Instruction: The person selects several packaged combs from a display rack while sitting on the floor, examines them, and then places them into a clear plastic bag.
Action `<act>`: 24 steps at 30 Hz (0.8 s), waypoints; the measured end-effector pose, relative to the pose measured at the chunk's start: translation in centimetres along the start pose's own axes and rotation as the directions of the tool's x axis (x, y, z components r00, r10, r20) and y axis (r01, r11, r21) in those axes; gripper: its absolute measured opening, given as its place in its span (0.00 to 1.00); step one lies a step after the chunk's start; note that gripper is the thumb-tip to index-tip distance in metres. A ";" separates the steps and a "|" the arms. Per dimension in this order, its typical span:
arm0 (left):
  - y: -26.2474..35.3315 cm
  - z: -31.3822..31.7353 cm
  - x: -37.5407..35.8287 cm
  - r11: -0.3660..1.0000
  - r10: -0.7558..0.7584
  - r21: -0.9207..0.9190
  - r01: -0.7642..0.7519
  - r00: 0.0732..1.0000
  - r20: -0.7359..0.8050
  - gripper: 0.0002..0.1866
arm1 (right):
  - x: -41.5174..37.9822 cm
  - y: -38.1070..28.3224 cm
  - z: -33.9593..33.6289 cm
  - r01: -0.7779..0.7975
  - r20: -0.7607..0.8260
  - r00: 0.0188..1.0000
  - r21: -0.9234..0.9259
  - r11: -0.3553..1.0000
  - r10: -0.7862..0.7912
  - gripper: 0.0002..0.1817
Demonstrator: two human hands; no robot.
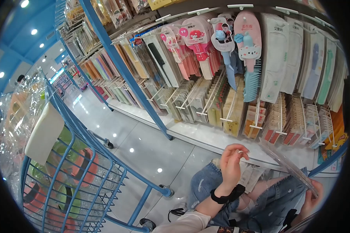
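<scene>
My left hand [231,167], with a black band on its wrist, is raised in front of the lower shelf. Its fingers are loosely bent and slightly apart, with nothing visible in them. At the lower right, my right hand [312,197] grips the end of a thin stack of clear plastic packages [286,163], seen almost edge-on; their contents cannot be made out. More clear packages [251,176] lie between my lap and the shelf, partly hidden behind my left forearm. My legs in torn jeans [204,185] are bent low beside the rack.
Packaged combs [251,83] and hairbrushes [248,29] hang on white hooks ahead, with rows of small carded packs [274,120] below. A blue wire cart [116,171] holding wrapped goods stands at left on the tiled floor [144,143]. A blue post [124,73] divides the rack.
</scene>
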State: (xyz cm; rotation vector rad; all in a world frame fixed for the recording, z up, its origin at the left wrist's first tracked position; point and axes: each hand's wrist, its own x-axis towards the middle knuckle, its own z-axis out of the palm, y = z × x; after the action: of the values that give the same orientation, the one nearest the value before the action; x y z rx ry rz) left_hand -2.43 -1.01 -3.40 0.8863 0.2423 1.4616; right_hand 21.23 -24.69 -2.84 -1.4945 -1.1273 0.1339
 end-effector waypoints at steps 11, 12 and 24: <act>-0.4 3.3 -3.1 0.781 -0.292 -0.331 0.530 0.778 0.556 0.47 | -1.1 -3.0 11.4 0.642 0.175 0.744 0.083 0.762 -0.645 0.08; 0.4 3.5 -2.8 0.755 -0.301 -0.373 0.539 0.790 0.534 0.45 | -0.9 -3.4 11.9 0.644 0.197 0.740 0.072 0.762 -0.643 0.10; 2.6 2.8 -1.4 0.870 -0.388 -0.234 0.433 0.896 0.214 0.22 | 0.4 -4.3 12.8 0.544 0.710 0.597 -0.016 0.839 -0.374 0.35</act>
State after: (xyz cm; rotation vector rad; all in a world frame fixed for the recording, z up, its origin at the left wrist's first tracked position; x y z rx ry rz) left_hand -2.82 -3.69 -0.29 0.6676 0.0934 0.9876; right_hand 10.82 -16.15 -2.94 -1.3129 -2.1895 0.2059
